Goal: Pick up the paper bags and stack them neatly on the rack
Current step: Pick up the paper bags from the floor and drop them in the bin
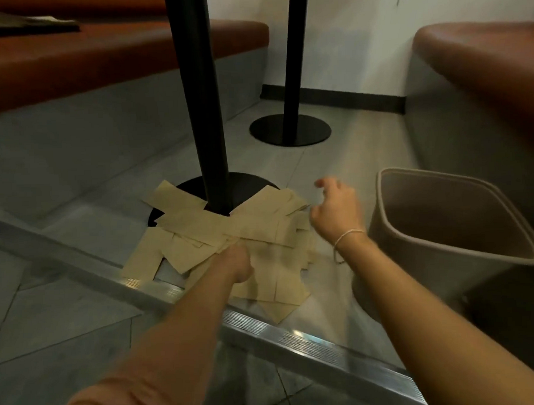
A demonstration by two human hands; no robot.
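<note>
Several flat tan paper bags (199, 223) lie scattered in an overlapping pile on the grey floor, around the round base of a black table pole (206, 113). My left hand (237, 258) is down on the middle of the pile, fingers curled into the bags and gripping some of them. My right hand (336, 211) hovers at the right edge of the pile, fingers loosely curled, holding nothing. No rack is in view.
An empty beige bin (462, 221) stands right of the pile, close to my right forearm. A second black pole with a round base (290, 131) stands farther back. Brown padded benches (100, 56) line the left and right. A metal floor strip (296, 335) crosses in front.
</note>
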